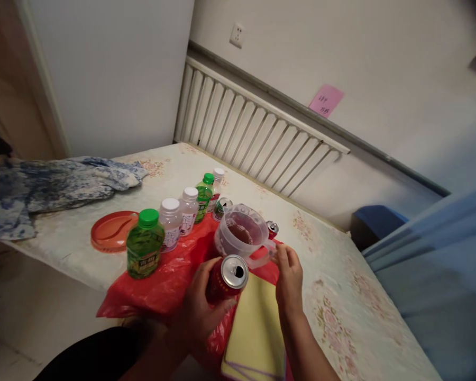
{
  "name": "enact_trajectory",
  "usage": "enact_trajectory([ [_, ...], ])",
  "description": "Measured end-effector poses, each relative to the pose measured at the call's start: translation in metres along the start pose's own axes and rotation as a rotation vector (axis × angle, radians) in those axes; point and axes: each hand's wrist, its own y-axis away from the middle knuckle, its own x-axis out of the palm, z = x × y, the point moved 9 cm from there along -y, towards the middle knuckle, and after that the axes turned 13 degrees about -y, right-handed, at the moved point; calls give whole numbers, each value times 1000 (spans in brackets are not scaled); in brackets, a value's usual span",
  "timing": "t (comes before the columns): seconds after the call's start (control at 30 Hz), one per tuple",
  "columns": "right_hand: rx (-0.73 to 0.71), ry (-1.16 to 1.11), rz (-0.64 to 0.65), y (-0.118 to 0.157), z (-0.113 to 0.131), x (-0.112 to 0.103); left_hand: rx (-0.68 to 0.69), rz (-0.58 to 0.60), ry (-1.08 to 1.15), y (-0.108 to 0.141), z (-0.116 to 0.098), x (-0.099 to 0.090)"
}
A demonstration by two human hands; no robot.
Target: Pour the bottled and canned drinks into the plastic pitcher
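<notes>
My left hand (200,307) is wrapped round a red can (227,279) with an opened silver top, tilted a little in front of the jug. Behind it stands a translucent plastic jug (244,233) with reddish-brown liquid inside. The fingers of my right hand (289,270) are closed on the jug's handle at its right side. Below the jug lies a yellow cloth or pad (257,328) on a red plastic bag (166,286). Another red can (272,228) stands behind the jug, partly hidden.
Bottles with green caps (146,246) and white caps (170,225) line the bag's left side, near a red lid (113,231). A green can (221,208) stands behind. Patterned fabric (71,182) lies far left on the floral tablecloth (333,301). A radiator (246,121) is beyond.
</notes>
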Motion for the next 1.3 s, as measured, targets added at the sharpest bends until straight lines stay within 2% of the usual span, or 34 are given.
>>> enact_trajectory([
  [0.07, 10, 36, -65, 15, 3, -27, 17, 86, 39, 4, -5, 14],
  [0.13, 77, 43, -20, 37, -1, -42, 28, 167, 74, 9, -10, 30],
  [0.27, 230, -1, 226, 84, -13, -40, 61, 318, 86, 17, -19, 61],
  [0.37, 256, 26, 251, 100, -14, -40, 101, 403, 81, 19, -28, 81],
  [0.57, 234, 84, 216, 91, -8, -43, 113, 439, 120, 12, -36, 111],
  [0.73, 199, 169, 91, 85, -15, -66, 120, 463, 163, 11, -33, 133],
  [0.97, 179, 238, -3, 80, -22, -88, 101, 567, 186, 12, -22, 159],
  [1.13, 202, 242, -56, 70, -19, -100, 33, 568, 154, 4, -9, 168],
  [1.3, 171, 230, -108, 60, -20, -118, -39, 541, 135, -8, -5, 166],
])
